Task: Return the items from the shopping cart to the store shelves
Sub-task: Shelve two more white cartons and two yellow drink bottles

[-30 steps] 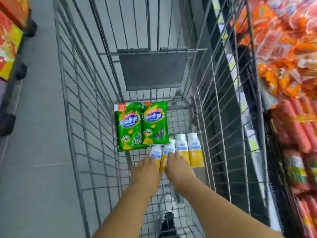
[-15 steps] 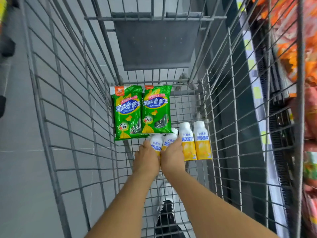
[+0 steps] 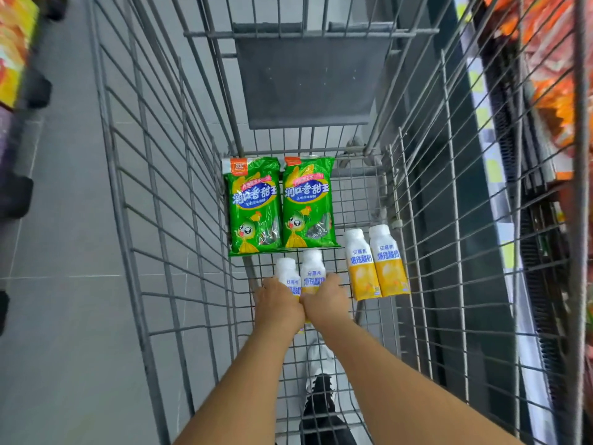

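Your left hand (image 3: 278, 306) has its fingers (image 3: 270, 285) wrapped round the left bottle (image 3: 286, 275), and your right hand (image 3: 326, 300) has its fingers (image 3: 330, 282) closed round the right bottle (image 3: 312, 268); both bottles lie on the cart (image 3: 154, 220) floor, touching each other, caps pointing away from you. Just right of your right hand lie two more bottles (image 3: 375, 263), side by side and apart from your grip. Beyond your fingertips, two green packs (image 3: 280, 205) lie flat against the far end of the cart. The shelves (image 3: 545, 91) run well off to your right, outside the wire wall. By my reading the task has barely begun: six items are still in the cart, none visibly on its way out, and the held pair has yet to be lifted. Compared with half a second ago, the gripped pair has slid toward you, away from the packs and the other two bottles, and your hands have settled further round them.
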